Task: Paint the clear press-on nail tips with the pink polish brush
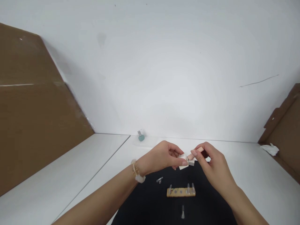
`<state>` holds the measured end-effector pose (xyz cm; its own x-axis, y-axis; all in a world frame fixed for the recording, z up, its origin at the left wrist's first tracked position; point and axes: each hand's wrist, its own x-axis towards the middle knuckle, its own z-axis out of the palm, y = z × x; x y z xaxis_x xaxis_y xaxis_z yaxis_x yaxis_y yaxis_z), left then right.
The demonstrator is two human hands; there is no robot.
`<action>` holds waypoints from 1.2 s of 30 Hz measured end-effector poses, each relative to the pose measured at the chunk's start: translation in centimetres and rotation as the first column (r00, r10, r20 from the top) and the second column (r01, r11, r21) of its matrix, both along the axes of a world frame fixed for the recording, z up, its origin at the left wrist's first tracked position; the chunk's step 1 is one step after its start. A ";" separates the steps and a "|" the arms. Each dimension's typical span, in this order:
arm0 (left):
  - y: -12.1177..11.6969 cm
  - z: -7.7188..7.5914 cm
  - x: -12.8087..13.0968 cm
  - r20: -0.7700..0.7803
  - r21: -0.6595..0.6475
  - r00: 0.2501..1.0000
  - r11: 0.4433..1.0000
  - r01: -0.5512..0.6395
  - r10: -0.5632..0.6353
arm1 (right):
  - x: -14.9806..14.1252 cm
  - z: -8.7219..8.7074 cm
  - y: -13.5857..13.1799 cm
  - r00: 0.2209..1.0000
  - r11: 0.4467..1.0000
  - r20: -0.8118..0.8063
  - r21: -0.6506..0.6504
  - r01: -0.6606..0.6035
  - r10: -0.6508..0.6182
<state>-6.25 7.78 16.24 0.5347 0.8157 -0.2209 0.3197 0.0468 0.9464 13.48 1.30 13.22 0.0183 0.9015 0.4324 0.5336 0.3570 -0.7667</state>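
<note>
My left hand (pixel 170 156) is closed around a small cream-white nail polish bottle (pixel 183 167), held tilted above the black mat. In the fingers of my right hand (pixel 212 159) is a peach-coloured nail polish cap (pixel 199 150), its lower end at the bottle's neck. Whether the brush is inside the neck cannot be made out. Below the hands a wooden strip (pixel 178 192) lies on the black mat (pixel 150 206), with several clear nail tips (pixel 188 188) standing on it. One loose clear piece (pixel 159 180) lies left of the strip, another clear nail tip (pixel 183 212) nearer me.
A teal nail polish bottle (pixel 141 136) rests at the back of the white table (pixel 253 175), by the white wall (pixel 164 68). Brown cardboard panels stand at the left (pixel 35 118) and right (pixel 286 125). A crumpled white tissue (pixel 270 149) lies by the right panel.
</note>
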 end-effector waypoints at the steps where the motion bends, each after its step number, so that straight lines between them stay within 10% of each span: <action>1: 0.0 0.0 0.0 -0.010 0.005 1.000 1.000 0.004 -0.004 | 0.1 0.1 0.0 1.000 1.000 0.012 -0.005 -0.006 0.006; 12: -0.1 -0.1 -0.3 -0.088 0.108 0.996 0.994 0.023 -0.014 | 0.5 -0.9 1.1 0.973 0.980 -0.224 -0.175 -0.090 0.049; 26: -0.2 -1.4 -1.4 -0.016 0.249 0.996 0.965 -0.079 0.086 | 0.2 0.3 0.3 0.934 0.993 -0.337 -0.027 0.115 -0.118; 36: -0.4 -1.7 -1.4 0.005 0.336 0.994 0.936 -0.104 0.109 | -0.7 -0.1 -0.6 0.993 0.956 -0.087 0.276 0.099 -0.077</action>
